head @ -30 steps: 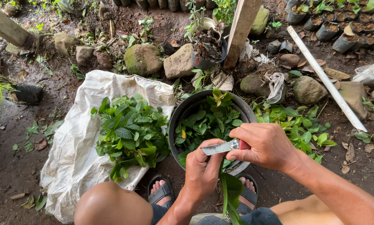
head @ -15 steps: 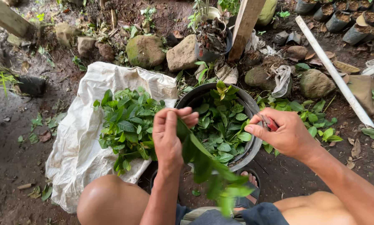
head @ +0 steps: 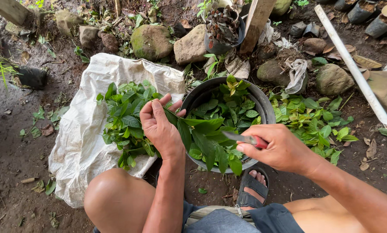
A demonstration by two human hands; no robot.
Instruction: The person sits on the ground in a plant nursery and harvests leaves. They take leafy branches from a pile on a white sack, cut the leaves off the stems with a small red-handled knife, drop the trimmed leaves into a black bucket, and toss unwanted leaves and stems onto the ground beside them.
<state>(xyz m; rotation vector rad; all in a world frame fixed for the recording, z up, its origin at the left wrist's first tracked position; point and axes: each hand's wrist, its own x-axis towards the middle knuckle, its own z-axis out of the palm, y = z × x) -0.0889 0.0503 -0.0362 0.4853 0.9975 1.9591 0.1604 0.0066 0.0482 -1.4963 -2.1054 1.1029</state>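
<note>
Moved on from half a second back: left hand (head: pixel 161 127) now lower and closer in, fingers (head: pixel 152 113) pinching a leafy sprig (head: pixel 206 144) that trails out past the fingertips over the near rim of the dark round basin (head: pixel 262 101). Right hand (head: pixel 277 149) swung in too, fingers wrapped tight round a red-handled knife (head: pixel 245 139), blade pointing at the sprig. Looks like lining up another cut. Count: one basin, one knife, one white sack (head: pixel 83 142) beyond the left knuckles, two loose leaf piles (head: pixel 126 116) (head: pixel 314 118).

Basin (head: pixel 269 110) blocks centre; leaf piles (head: pixel 124 121) flank it; bare dirt (head: pixel 12 151) left.
</note>
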